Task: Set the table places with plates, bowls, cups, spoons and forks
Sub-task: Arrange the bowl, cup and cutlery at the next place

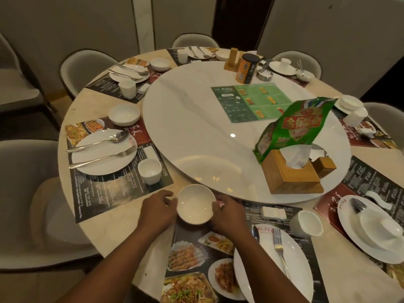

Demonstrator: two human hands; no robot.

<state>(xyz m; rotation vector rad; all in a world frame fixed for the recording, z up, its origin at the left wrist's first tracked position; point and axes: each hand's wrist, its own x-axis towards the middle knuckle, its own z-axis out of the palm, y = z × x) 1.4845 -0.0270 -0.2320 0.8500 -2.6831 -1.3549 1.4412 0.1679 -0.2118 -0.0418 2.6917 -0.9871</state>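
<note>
Cupping a small white bowl (195,204) from both sides, left hand (157,209) and right hand (227,215) alike, fingers (169,201) curled round its rim. Held at the far left corner of the near placemat (190,259), just short of the turntable (196,127); cannot tell whether resting or slightly lifted. Probably being seated beyond its plate (301,263), as at the left-side setting. Laid on the same mat to the right: fork (279,248) and spoon (255,232) on the plate, cup (306,224) beyond. Smooth glazed ware, round, glossy, likely slippery, hence the two-sided grip. Printed mat flat over a pale, stone-like tabletop (109,226).
</note>
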